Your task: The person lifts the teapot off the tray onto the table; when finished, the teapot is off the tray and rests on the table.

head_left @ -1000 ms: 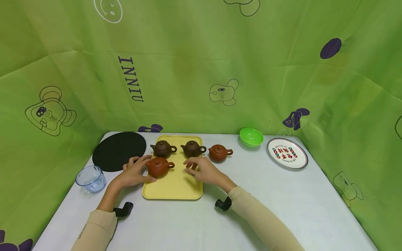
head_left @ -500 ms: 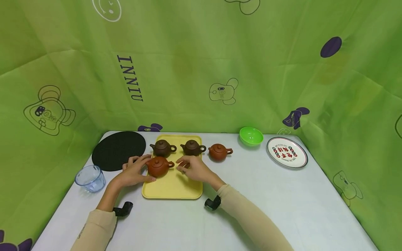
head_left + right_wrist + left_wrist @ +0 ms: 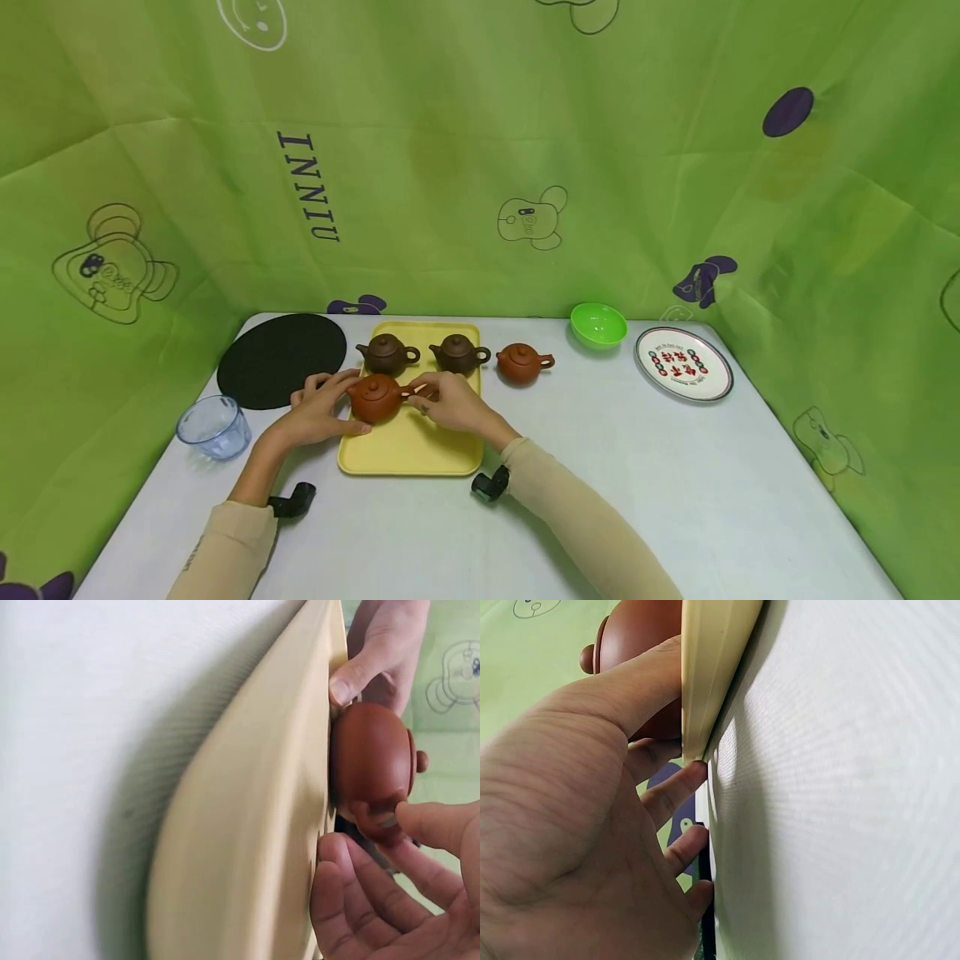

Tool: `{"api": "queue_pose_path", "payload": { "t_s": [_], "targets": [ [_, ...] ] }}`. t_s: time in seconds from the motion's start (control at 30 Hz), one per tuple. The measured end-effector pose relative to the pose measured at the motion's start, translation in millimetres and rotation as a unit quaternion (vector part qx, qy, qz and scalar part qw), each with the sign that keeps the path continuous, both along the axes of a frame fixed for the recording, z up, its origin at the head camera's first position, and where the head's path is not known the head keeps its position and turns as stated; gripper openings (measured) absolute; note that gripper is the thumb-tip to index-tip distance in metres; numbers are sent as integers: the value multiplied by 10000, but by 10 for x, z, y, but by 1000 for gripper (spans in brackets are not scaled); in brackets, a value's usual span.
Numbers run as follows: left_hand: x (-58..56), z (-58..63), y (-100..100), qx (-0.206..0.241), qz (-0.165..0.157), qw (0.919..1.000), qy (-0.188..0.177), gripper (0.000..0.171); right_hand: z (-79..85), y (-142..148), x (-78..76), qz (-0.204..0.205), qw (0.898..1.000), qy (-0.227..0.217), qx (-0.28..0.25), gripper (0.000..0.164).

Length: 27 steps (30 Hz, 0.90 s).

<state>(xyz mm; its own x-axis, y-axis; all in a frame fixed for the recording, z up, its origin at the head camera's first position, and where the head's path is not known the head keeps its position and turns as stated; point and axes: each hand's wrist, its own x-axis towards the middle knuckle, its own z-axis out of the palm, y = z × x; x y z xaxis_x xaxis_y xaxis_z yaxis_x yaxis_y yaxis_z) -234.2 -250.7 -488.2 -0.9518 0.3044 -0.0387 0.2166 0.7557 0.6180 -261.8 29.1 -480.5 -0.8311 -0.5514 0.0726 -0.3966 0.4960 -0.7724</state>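
Note:
A reddish-brown clay teapot (image 3: 375, 400) sits upright on the left side of a yellow tray (image 3: 412, 454), its handle to the right. My left hand (image 3: 318, 414) holds it around the spout side, thumb in front and index finger behind. In the left wrist view, the other fingers of that hand (image 3: 562, 802) are spread beside the tray's edge. With its fingertips, my right hand (image 3: 453, 406) grips the handle; the right wrist view has a digit against the teapot's (image 3: 371, 757) handle. Two dark brown teapots, one left (image 3: 385, 356) and one right (image 3: 457, 356), stand behind.
Another reddish teapot (image 3: 520, 365) stands on the white table just right of the tray. A black round mat (image 3: 281, 362) and a clear blue glass bowl (image 3: 215, 429) are at the left. Farther right are a green bowl (image 3: 598, 327) and a patterned oval plate (image 3: 684, 392).
My right hand has moved left across the tray to the teapot's handle and closed its fingertips there. My left hand and the teapots have stayed in place.

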Motion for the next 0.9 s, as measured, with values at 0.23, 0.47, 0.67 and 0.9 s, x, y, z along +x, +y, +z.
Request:
{"api": "queue_pose_path", "payload": {
  "t_s": [0.23, 0.47, 0.67, 0.9],
  "targets": [
    [-4, -6, 3, -5, 4, 10000, 3, 97, -11, -66, -13, -77, 10000, -16, -39, 23],
    [-10, -6, 6, -34, 21, 10000, -11, 97, -41, -99, -28, -232, 9995, -101, -186, 20],
    [-10, -10, -1, -2, 20, 10000, -35, 96, -52, -107, -26, -304, 9990, -150, -275, 20],
    [-9, -9, -4, -14, 0, 10000, -18, 94, -41, -121, -13, -380, 9983, -177, -409, 19]
  ]
}}
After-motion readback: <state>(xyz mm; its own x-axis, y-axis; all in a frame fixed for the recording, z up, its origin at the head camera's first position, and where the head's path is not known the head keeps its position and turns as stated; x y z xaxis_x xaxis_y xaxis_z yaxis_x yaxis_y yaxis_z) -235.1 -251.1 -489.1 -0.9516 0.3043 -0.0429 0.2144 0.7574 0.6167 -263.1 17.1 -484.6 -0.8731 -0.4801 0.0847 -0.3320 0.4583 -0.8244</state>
